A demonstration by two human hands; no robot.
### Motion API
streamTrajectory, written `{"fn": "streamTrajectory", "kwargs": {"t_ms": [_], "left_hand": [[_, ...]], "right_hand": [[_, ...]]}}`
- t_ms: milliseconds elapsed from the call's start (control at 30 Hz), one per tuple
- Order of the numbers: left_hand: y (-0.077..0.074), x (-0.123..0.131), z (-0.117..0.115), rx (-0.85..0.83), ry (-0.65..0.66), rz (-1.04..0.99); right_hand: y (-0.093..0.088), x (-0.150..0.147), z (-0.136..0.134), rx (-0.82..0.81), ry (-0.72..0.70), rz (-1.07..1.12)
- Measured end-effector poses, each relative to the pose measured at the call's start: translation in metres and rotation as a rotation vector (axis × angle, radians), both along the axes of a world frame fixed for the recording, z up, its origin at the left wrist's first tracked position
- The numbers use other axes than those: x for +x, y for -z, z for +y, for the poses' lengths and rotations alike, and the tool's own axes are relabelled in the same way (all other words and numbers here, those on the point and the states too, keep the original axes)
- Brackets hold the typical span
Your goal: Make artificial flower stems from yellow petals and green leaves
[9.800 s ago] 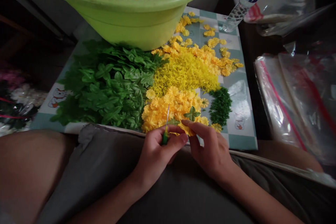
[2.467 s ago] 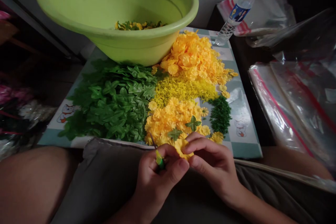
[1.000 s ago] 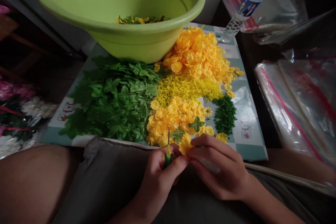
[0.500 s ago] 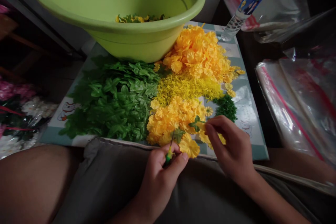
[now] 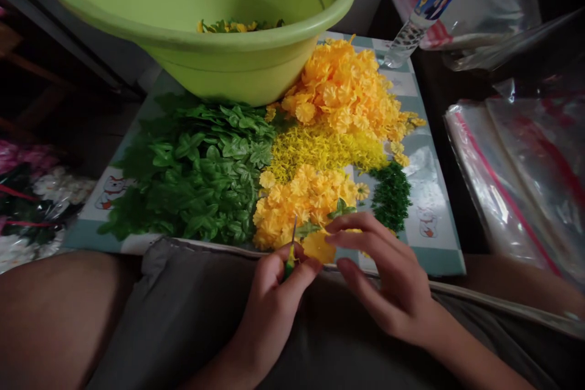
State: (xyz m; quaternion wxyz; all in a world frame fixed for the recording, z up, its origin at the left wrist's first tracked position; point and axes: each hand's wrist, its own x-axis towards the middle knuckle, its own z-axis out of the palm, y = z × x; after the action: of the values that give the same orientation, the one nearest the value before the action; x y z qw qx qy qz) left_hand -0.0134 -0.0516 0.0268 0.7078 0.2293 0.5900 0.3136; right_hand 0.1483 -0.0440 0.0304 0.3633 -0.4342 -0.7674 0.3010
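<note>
Left hand (image 5: 274,311) has a yellow flower piece (image 5: 320,248) pinched between thumb and finger, right at the near edge of the table (image 5: 443,250), from what I'm getting on the head cam. Same hand's also gripping a thin spike with a green handle (image 5: 289,268), point up, with a bit of yellow around its base. Right hand (image 5: 390,283) is just beside the flower piece, fingers spread and curved; can't tell from my end whether the index fingertip touches the petal edge. Just past the hands I've got a small pile of orange-yellow flowers (image 5: 301,198), with a green leaf piece (image 5: 340,208) at its right edge. Beyond that there's a patch of stringy yellow bits (image 5: 320,149), then a bigger heap of orange-yellow flowers (image 5: 351,91). Big pile of green leaves (image 5: 201,177) fills the left side, and a dark green tuft (image 5: 392,196) sits over on the right. At the back, a lime-green basin (image 5: 237,67) stands with yellow and green pieces (image 5: 240,27) inside. Plastic bottle (image 5: 427,9) near the far right corner, clear plastic bags (image 5: 507,177) off to the right.
</note>
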Motion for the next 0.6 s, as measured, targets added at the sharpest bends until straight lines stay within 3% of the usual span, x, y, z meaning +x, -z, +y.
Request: {"fn": "streamTrajectory", "kwargs": {"t_ms": [133, 267, 400, 600], "left_hand": [[0.0013, -0.0015, -0.0021, 0.032, 0.077, -0.160], [-0.0009, -0.0038, -0.0031, 0.169, 0.183, -0.219], [-0.0021, -0.0049, -0.0031, 0.241, 0.198, -0.198], [-0.0023, -0.0034, -0.0019, 0.218, 0.178, -0.216]], "right_hand": [[-0.0077, -0.0042, -0.0053, -0.051, -0.100, 0.124], [-0.0105, -0.0073, -0.0063, -0.273, 0.015, 0.365], [-0.0098, -0.0089, -0.0060, -0.487, 0.076, 0.609], [-0.0028, -0.0083, -0.0065, -0.602, 0.088, 0.715]]}}
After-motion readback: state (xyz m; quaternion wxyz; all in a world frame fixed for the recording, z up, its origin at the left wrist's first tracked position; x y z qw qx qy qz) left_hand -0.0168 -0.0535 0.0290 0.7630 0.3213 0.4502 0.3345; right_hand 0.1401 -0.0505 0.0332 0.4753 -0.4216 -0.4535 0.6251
